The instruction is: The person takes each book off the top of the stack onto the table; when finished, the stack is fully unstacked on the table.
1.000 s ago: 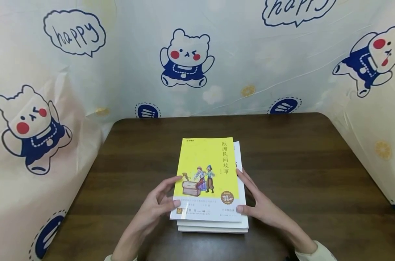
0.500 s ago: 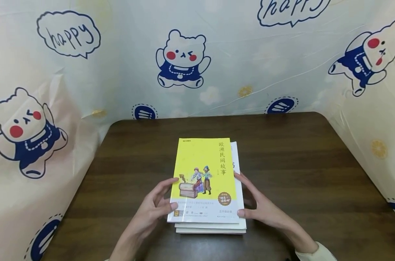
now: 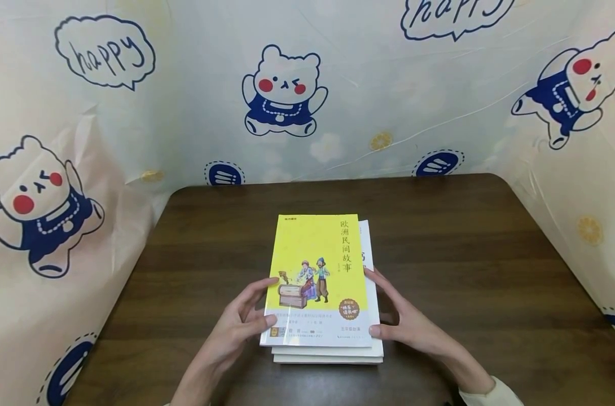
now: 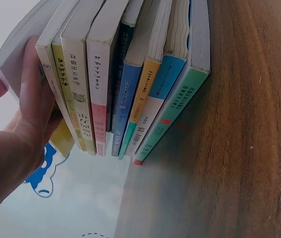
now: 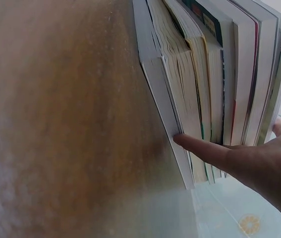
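A yellow-covered book (image 3: 312, 242) lies on top of a stack, overhanging its left and front. Below its right side a white book (image 3: 367, 248) shows. My left hand (image 3: 236, 321) grips the yellow book by its left edge, thumb on the cover and fingers at the spine side. Along the right side of the stack, my right hand (image 3: 414, 324) rests with the thumb near the front corner. The right wrist view shows one of its fingers (image 5: 204, 151) stretched straight down to the bottom book (image 5: 160, 89). Several coloured spines, including a green one (image 4: 172, 111) at the bottom, face the left hand.
The stack stands near the front of a dark brown wooden table (image 3: 226, 237). A pale cloth (image 3: 368, 73) with cartoon bears hangs behind the table and along both sides.
The head view has shifted slightly, so books and hands appear a little further left. My right thumb has moved slightly outward from the yellow book's corner. Over the last half second almost nothing changes.
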A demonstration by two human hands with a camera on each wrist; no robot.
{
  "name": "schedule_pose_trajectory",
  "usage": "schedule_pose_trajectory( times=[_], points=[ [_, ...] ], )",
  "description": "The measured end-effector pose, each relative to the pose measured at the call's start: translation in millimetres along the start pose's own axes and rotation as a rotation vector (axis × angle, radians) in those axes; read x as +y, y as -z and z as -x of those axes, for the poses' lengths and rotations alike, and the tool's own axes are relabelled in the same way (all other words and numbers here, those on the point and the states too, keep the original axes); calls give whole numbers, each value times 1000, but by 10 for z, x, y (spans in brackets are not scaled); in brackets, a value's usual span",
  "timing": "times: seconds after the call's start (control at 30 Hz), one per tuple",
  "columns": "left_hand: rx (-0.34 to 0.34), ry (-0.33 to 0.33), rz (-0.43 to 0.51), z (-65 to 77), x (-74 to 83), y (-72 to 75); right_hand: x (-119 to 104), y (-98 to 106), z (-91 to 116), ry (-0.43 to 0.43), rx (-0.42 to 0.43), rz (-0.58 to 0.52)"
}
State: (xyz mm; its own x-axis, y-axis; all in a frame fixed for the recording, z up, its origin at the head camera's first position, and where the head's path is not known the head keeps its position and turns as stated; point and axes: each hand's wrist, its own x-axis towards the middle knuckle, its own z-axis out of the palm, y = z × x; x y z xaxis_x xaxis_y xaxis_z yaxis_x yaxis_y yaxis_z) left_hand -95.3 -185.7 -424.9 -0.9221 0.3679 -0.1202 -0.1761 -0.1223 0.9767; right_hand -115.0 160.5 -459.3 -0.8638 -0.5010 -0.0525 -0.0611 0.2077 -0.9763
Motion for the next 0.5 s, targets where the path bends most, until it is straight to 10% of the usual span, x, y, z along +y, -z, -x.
schedule_pose_trajectory(
  times=[0.5],
  points=[
    [-67,-96,67,28,-1,21,15,-11,16,5,0,4]
  ],
)
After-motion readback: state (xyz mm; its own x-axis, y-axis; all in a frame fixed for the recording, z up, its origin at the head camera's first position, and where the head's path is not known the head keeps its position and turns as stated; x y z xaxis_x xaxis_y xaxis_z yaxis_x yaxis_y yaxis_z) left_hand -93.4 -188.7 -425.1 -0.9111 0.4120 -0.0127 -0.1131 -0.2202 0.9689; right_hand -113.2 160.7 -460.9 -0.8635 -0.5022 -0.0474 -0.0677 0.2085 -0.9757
